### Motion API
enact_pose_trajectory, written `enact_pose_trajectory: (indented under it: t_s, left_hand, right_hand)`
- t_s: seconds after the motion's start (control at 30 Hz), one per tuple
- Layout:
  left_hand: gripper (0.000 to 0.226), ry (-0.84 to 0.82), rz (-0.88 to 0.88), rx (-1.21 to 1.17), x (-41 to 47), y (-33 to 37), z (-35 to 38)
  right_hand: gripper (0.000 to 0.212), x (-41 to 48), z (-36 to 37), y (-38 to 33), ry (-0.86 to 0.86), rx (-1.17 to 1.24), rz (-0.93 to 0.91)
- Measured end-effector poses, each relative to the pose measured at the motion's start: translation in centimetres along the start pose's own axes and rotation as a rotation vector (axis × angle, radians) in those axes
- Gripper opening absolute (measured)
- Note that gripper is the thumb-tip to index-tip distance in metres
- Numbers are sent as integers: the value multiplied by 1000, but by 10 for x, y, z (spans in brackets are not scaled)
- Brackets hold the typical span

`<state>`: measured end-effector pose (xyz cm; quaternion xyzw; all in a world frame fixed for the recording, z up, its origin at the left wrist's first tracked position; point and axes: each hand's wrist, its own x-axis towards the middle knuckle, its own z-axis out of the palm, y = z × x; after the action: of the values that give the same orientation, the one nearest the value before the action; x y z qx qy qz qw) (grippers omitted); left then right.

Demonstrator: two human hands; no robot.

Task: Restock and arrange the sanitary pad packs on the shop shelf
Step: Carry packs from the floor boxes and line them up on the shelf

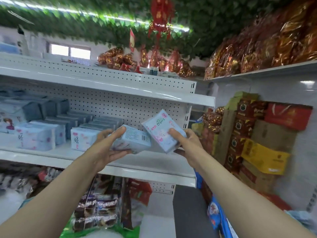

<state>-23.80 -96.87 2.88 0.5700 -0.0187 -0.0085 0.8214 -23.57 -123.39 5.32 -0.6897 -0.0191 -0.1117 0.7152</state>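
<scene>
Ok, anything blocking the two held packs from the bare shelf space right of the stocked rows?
Nothing visible. The left pack in the left hand and right pack in the right hand hover over bare shelf; the nearest stocked row sits to the left.

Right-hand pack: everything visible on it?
The right-hand pack is a pale blue, plastic-wrapped rectangle with pink and green print, front face toward the camera, tilted. The right hand grips its lower right corner, thumb on the front. It hangs above the bare right end of the shelf, beside the left-hand pack; contact unclear.
</scene>
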Motion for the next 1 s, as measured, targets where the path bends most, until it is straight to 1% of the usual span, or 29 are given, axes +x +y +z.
enact_pose_trajectory:
  t_s: [0.03,0.17,0.27,0.33,0.4,0.53,0.57,0.63,0.7,0.8,0.87,1.0]
  left_hand:
    - [84,2,13,-8,1,-1,3]
    - [59,-16,-21,-134,4,1,13]
    - [55,-36,-25,-237,10,3,15]
    - [53,-67,-30,-254,21,1,12]
    - [45,-69,-33,-209,30,-1,7]
    - [33,-22,-68,31,41,1,-8]
    - [34,-16,-83,98,44,4,-13]
    - [44,-14,-103,179,54,7,-25]
    - [52,-31,-118,165,63,8,-32]
    - [57,-83,-167,84,72,7,-38]
    - [59,-141,-198,106,76,6,-41]
    - [56,-188,-216,160,86,7,-45]
  right_hand:
    - [57,6,-3,-1,-16,-1,-5]
    - [48,24,-5,-1,-56,72,10]
    - [43,31,-4,1,-64,114,14]
    - [39,33,-3,4,-50,124,6]
    - [35,35,0,7,-24,154,6]
    - [43,41,10,9,56,204,31]
    - [42,43,14,9,75,208,33]
    - [39,46,20,12,107,209,34]
    - [39,49,25,16,136,206,31]
    - [44,51,30,21,169,195,29]
    - [48,52,31,23,185,188,33]
    - [39,55,33,28,219,176,32]
